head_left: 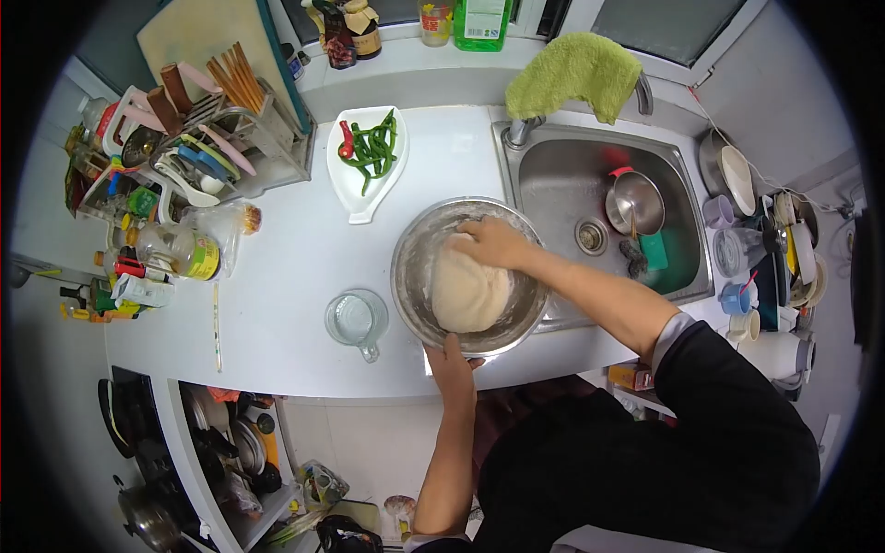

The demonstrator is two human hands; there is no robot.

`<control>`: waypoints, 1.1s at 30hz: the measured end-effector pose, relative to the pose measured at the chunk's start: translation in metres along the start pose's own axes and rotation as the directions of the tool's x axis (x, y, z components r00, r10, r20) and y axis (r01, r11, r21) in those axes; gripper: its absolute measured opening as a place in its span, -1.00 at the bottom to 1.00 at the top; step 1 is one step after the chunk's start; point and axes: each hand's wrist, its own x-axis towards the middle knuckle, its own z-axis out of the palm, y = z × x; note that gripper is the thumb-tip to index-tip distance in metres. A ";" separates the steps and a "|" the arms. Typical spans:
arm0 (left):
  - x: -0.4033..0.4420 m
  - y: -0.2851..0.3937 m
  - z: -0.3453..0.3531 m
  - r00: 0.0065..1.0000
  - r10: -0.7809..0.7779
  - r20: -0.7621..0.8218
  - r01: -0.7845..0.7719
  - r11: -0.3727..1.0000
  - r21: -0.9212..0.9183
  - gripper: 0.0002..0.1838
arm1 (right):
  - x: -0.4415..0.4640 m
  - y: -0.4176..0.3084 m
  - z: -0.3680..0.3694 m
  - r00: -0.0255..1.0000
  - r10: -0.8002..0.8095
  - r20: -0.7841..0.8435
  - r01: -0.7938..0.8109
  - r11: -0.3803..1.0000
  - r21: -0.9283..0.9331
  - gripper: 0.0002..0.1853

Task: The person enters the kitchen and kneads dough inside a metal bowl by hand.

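A large steel bowl (411, 304) stands on the counter and holds a big lump of pale dough (472, 293). My left hand (452, 367) grips the bowl's near rim, thumb on the edge and fingers underneath. Inside the bowl, my right hand (496, 245) has its fingers curled onto the dough's far edge; the fingertips are partly hidden. Just left of the bowl is a glass measuring cup (356, 318) of clear liquid, its handle toward me. Behind it lies a white dish (361, 205) of green chillies (376, 147) and a red one.
To the right is a steel sink (553, 184) with a small pot (636, 203) in it and a green towel (576, 76) over the tap. A utensil rack (277, 138), bottles (180, 249) and a thin stick (217, 327) are at left. Crockery (737, 249) crowds the far right.
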 end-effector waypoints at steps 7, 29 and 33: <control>-0.002 -0.010 0.007 0.999 -0.008 -0.034 0.005 0.997 -0.071 -0.50 | 0.002 -0.023 -0.011 0.952 -0.146 0.270 0.057 0.949 0.310 -0.44; -0.010 -0.010 0.017 1.000 -0.020 -0.020 0.018 0.996 -0.089 -0.52 | 0.027 -0.027 0.057 0.896 -0.400 -0.194 0.393 0.916 -0.075 -0.82; -0.011 -0.015 0.020 0.997 0.054 -0.059 -0.061 0.990 -0.130 -0.53 | 0.030 -0.023 0.059 0.890 -0.414 -0.189 0.404 0.910 -0.093 -0.77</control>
